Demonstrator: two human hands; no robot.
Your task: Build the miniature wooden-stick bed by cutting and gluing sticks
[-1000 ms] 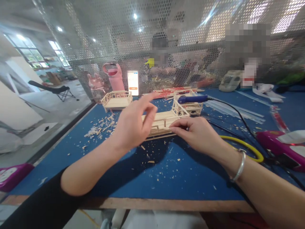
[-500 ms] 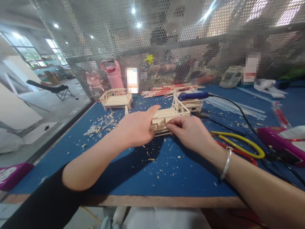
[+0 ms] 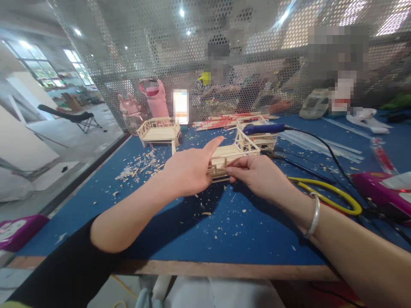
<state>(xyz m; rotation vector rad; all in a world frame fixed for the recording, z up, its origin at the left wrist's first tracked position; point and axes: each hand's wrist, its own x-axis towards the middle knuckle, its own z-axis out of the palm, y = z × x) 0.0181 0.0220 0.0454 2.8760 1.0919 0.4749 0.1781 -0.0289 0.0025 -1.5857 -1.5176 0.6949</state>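
Right now, the action sits in the middle of the frame: a small stick-built model [image 3: 226, 151] rests on the blue surface [image 3: 192, 239], both hands on its near side. The right hand [image 3: 261, 173] has thumb and forefinger pinched together, clamped on a short upright piece [image 3: 225, 162] at the near edge. Over on the left, the left hand [image 3: 188, 173] stretches one digit out across the slats, the rest curled at the near edge; whether those fingers close on anything, I can't tell, as the hand itself hides it.

So how far along? Plenty stands: the slatted deck is laid, and raised framing rises at the right-hand end. Compare the railed stick bench [image 3: 160, 132], left of centre, which looks complete, and I'd judge this one well advanced, with the near-side railing the part being worked on. Whether those joints are fixed yet, the view doesn't show, and the left end is mostly covered.

And the lie of it: the long axis runs across the frame, left to right, climbing slightly toward the right. Its framed end points right, toward the blue-handled tool [image 3: 265, 129]; the deck faces up, the railing toward the bottom of the frame.
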